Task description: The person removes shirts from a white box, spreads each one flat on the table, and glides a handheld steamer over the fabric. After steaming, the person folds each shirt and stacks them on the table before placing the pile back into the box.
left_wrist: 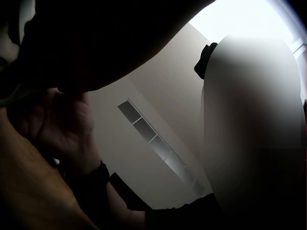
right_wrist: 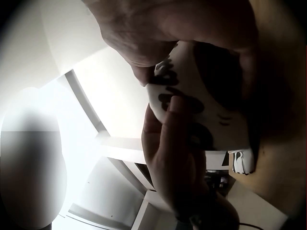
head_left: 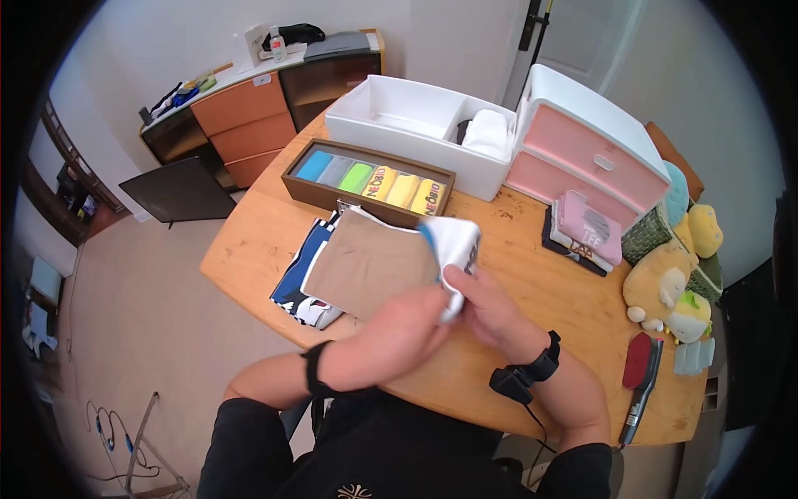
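Both hands hold a folded white cloth (head_left: 455, 244) with dark print and a blue edge, in front of the chest in the head view. My right hand (head_left: 492, 314) grips its right side, thumb on top. My left hand (head_left: 391, 334) is at its lower left, blurred. In the right wrist view the left hand (right_wrist: 170, 143) pinches the white cloth (right_wrist: 189, 103), its thumb lying across the print. The left wrist view is dark and hides the cloth. A tan folded cloth (head_left: 374, 254) lies just left of the hands, partly over a blue patterned cloth (head_left: 301, 279).
Behind stands a brown box (head_left: 303, 185) of rolled, coloured socks, then a white divided bin (head_left: 399, 129). Pink-fronted drawers (head_left: 573, 154), folded clothes (head_left: 586, 229), plush toys (head_left: 661, 283) and a red-and-black brush (head_left: 640, 374) sit along the right of the wooden table (head_left: 549, 291).
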A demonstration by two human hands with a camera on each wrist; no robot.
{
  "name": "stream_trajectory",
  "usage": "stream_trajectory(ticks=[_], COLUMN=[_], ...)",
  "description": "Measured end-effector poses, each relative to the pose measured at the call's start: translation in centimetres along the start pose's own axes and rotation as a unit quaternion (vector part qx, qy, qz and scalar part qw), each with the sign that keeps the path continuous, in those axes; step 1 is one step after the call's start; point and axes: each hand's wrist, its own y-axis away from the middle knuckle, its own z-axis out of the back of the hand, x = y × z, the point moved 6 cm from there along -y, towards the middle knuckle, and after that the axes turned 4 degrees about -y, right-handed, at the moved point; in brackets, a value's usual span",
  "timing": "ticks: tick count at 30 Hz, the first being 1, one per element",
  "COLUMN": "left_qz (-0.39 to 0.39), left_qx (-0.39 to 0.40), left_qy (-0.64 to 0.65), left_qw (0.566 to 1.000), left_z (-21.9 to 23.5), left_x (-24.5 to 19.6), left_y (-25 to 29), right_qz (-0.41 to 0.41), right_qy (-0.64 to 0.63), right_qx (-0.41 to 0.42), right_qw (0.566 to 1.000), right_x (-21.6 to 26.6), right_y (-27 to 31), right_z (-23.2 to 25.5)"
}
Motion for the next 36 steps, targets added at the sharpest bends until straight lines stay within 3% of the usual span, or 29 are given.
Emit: stream_trajectory(ticks=[3,6,9,13,15,18,21,23,25,28,30,32,36], left_qz=[-0.044,-0.156,-0.184,-0.255,-0.248,-0.185,-0.175,-0.194,-0.202,-0.249,-0.271,-0.304,-0.346], left_qx=[0.054,0.033,0.113,0.156,0.214,0.174,0.121,0.173,0.223,0.295,0.332,0.335,0.297], left_qy=[0.021,0.033,0.090,0.090,0.116,-0.026,-0.194,-0.142,-0.118,-0.057,-0.034,-0.015,0.022], left_qw=[0.997,0.987,0.972,0.950,0.938,0.967,0.958,0.955,0.946,0.921,0.903,0.892,0.890], left_z=[-5.3,-7.8,-8.4,-10.2,-10.1,-7.7,-5.8,-6.4,-7.4,-9.9,-11.4,-12.6,-13.6], left_x=[-1.2,-3.6,-5.4,-5.9,-5.5,-2.6,-0.3,-0.3,-1.5,-5.0,-6.7,-8.1,-9.8], left_y=[-0.5,-0.6,-0.3,0.2,0.6,-1.1,-1.7,-1.3,-0.4,1.3,1.5,1.7,2.8], right_qz=[0.050,0.078,0.110,0.126,0.109,0.044,-0.045,-0.101,-0.132,-0.073,0.024,0.137,0.207], right_qy=[0.019,-0.038,0.074,0.155,0.150,0.236,0.380,0.439,0.528,0.791,0.806,0.827,0.856], right_qx=[-0.068,-0.142,-0.193,-0.230,-0.208,-0.188,-0.100,-0.037,0.001,-0.009,0.002,0.083,0.234], right_qw=[0.996,0.986,0.972,0.953,0.960,0.953,0.918,0.892,0.839,0.607,0.592,0.539,0.411], right_x=[-1.2,-0.5,0.2,-0.6,-0.5,0.3,3.1,4.1,5.4,8.2,8.6,6.8,2.0], right_y=[1.0,4.1,6.8,9.6,11.2,13.8,15.8,15.8,14.4,10.5,7.5,4.6,4.0], right_z=[3.2,6.4,7.3,10.7,11.9,13.8,14.2,16.4,17.9,15.4,12.4,8.9,-0.1])
